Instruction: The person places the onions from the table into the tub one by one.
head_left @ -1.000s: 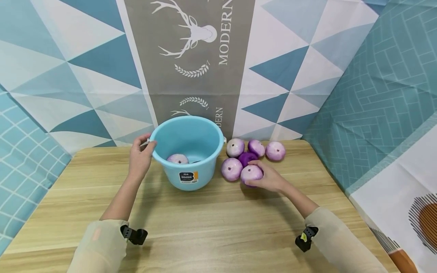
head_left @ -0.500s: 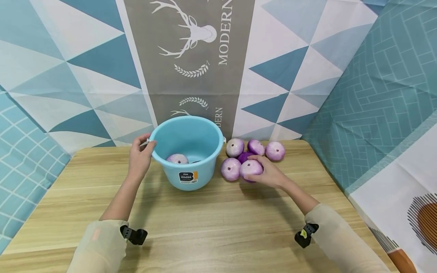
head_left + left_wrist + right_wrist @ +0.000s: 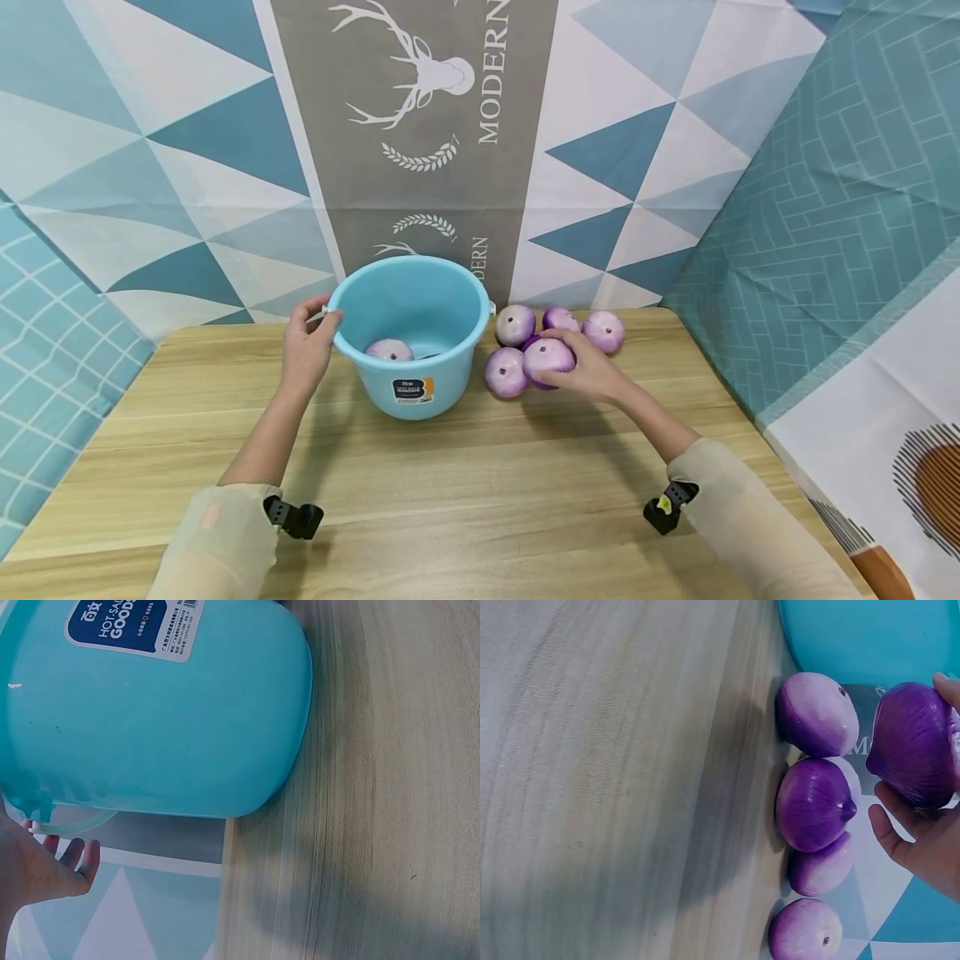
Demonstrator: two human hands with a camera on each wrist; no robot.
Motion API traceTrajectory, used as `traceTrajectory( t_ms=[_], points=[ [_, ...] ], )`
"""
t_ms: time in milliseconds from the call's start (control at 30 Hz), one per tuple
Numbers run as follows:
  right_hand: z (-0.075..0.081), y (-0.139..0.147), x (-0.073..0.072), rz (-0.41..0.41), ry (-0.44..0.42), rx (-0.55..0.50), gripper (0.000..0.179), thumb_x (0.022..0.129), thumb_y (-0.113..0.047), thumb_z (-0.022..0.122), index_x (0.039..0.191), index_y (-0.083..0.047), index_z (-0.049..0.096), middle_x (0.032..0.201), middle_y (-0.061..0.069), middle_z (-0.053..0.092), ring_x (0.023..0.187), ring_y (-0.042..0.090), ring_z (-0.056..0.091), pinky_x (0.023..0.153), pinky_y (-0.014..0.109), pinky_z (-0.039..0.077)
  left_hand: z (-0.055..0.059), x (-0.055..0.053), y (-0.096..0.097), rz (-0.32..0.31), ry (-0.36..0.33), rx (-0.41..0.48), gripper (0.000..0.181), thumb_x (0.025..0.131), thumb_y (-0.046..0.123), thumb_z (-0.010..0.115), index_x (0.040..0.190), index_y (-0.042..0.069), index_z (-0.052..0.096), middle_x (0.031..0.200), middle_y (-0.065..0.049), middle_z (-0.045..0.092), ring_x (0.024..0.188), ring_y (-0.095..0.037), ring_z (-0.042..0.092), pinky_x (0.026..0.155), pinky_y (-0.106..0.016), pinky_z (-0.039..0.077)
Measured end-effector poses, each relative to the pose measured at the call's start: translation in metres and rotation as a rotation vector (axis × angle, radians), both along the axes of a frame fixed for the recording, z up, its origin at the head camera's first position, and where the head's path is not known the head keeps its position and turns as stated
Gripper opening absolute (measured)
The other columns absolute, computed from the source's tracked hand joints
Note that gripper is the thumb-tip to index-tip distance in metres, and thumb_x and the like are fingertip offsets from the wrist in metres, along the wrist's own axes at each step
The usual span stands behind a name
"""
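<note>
My right hand (image 3: 588, 367) grips a purple onion (image 3: 549, 357) between thumb and fingers. In the right wrist view this onion (image 3: 915, 746) is raised off the table, its pointed tip facing down toward the tabletop. My left hand (image 3: 307, 342) pinches the left rim of a light blue bucket (image 3: 457, 362), thumb over the edge, beside the handle's mount. Inside the bucket lies another onion (image 3: 390, 350); a dark bit beside it is mostly hidden by the near wall. In the left wrist view, the left hand (image 3: 45, 870) is by the white handle (image 3: 79, 825).
Several onions stay clustered right of the bucket, among them a pale one (image 3: 515, 325), a front one (image 3: 506, 372) and a right one (image 3: 603, 332). A dark purple onion is partly covered by the held one. The wooden table (image 3: 450, 517) meets a patterned backdrop (image 3: 600, 242) behind.
My right hand has lifted the onion off the table and moved it slightly up and left. The left hand and the bucket have stayed in place.
</note>
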State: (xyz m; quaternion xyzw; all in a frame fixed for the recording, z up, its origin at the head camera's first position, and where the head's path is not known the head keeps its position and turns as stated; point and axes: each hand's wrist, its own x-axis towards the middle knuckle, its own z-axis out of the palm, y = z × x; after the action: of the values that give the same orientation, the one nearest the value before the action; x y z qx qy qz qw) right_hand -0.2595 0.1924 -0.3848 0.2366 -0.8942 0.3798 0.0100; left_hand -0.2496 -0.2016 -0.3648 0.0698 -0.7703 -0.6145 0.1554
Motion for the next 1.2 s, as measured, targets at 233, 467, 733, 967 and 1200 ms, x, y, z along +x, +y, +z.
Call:
traceTrajectory(
  t_ms=[233,467,733,967,1200],
  points=[
    [0.009,-0.002,-0.001,-0.028,-0.019,0.011,0.064,0.079,-0.033,0.074,0.131,-0.007,0.047,0.134,0.011,0.050,0.122,0.029,0.048,0.104,0.048,0.038,0.000,0.000,0.001,0.003,-0.009,-0.003,0.049,0.094,0.032,0.048,0.137,0.008,0.041,0.143,-0.008,0.040,0.126,-0.023,0.045,0.090,-0.026,0.044],
    [0.023,-0.005,-0.004,-0.053,0.008,0.027,0.064,0.079,-0.037,0.073,0.131,-0.010,0.047,0.134,0.011,0.050,0.123,0.029,0.048,0.102,0.049,0.038,0.000,0.000,0.000,0.003,-0.006,0.001,0.050,0.094,0.032,0.047,0.138,0.009,0.041,0.144,-0.008,0.038,0.126,-0.024,0.044,0.089,-0.024,0.043],
    [0.036,-0.009,-0.003,-0.066,0.021,0.050,0.065,0.080,-0.040,0.070,0.134,-0.013,0.044,0.135,0.010,0.048,0.125,0.028,0.045,0.102,0.048,0.038,0.000,0.000,-0.001,0.005,-0.008,-0.005,0.050,0.094,0.032,0.048,0.137,0.008,0.041,0.143,-0.008,0.039,0.126,-0.023,0.045,0.087,-0.022,0.043],
    [0.043,-0.012,-0.003,-0.064,-0.009,0.058,0.066,0.081,-0.045,0.067,0.135,-0.017,0.042,0.137,0.008,0.045,0.125,0.028,0.044,0.101,0.050,0.040,-0.001,-0.001,-0.001,0.005,-0.006,-0.011,0.049,0.094,0.032,0.048,0.137,0.010,0.042,0.143,-0.007,0.040,0.125,-0.023,0.045,0.086,-0.021,0.043],
    [0.051,-0.016,-0.004,-0.047,0.014,0.036,0.066,0.080,-0.044,0.068,0.134,-0.017,0.043,0.136,0.007,0.046,0.124,0.026,0.045,0.100,0.049,0.040,-0.001,-0.001,-0.001,0.011,0.002,-0.019,0.049,0.094,0.032,0.047,0.138,0.009,0.042,0.142,-0.008,0.041,0.126,-0.024,0.046,0.088,-0.024,0.044]
  ],
)
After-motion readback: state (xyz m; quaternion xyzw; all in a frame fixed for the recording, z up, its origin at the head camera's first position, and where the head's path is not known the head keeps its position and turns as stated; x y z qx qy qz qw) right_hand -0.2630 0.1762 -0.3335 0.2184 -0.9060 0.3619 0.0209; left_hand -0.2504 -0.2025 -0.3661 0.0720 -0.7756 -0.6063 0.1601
